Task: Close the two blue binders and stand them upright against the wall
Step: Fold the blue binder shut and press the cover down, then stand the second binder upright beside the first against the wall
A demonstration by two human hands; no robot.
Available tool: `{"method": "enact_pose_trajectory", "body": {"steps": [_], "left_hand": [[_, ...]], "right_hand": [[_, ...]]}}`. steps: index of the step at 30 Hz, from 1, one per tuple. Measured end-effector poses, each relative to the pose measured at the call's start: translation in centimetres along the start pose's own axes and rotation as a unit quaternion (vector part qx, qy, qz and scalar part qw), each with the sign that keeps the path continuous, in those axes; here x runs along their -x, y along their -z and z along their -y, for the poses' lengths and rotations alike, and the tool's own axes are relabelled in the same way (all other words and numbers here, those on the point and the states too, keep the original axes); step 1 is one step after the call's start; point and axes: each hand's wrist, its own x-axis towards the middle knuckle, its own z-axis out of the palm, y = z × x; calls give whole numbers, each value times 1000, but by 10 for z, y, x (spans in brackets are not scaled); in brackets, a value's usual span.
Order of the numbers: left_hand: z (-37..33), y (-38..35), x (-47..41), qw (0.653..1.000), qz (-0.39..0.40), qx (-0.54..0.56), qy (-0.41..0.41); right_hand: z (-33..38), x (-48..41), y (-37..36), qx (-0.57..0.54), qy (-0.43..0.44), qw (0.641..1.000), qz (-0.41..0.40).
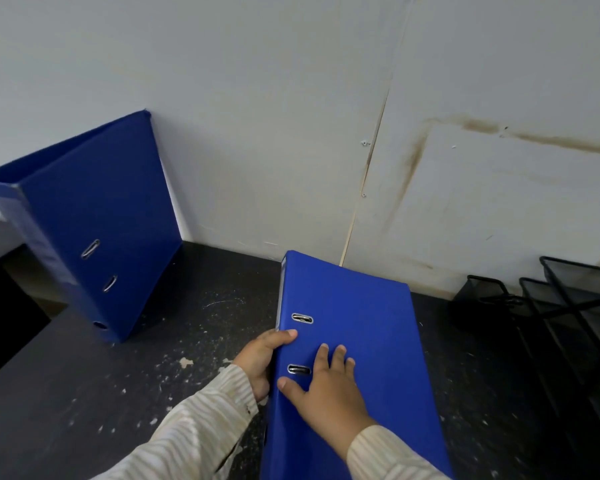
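Left hand (260, 363) clamped (right hand (323, 386) flat)

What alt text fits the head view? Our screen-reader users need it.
Both hands hold a closed blue binder on a dark desk: left hand gripping its spine, right hand flat on the cover. A second blue binder stands against the wall.

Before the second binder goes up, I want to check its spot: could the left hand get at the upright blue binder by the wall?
Probably yes: bare dark tabletop lies between, but the left hand grips the flat blue binder.
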Motion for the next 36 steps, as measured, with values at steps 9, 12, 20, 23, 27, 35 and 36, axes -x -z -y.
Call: {"method": "enact_pose_trajectory", "body": {"steps": [9, 12, 20, 23, 27, 35, 36], "left_hand": [[-8, -5, 40, 994, 31, 3, -105], [-16, -6, 48, 989, 55, -12, -137], [-28, -4, 74, 972, 124, -94, -175], [-29, -3, 86, 958, 151, -169, -178], [-21, -2, 101, 943, 181, -215, -176], [7, 7, 124, 900, 236, -320, -175], [10, 8, 126, 895, 240, -332, -177]], "right_hand": [[14, 29, 7, -20, 60, 995, -76], [21, 34, 8, -63, 69, 989, -119], [32, 53, -5, -173, 88, 960, -204], [32, 67, -16, -210, 86, 949, -220], [31, 82, -26, -246, 62, 937, -240], [23, 114, -40, -303, 3, 915, -268], [22, 117, -41, -313, -1, 911, -269]]}}
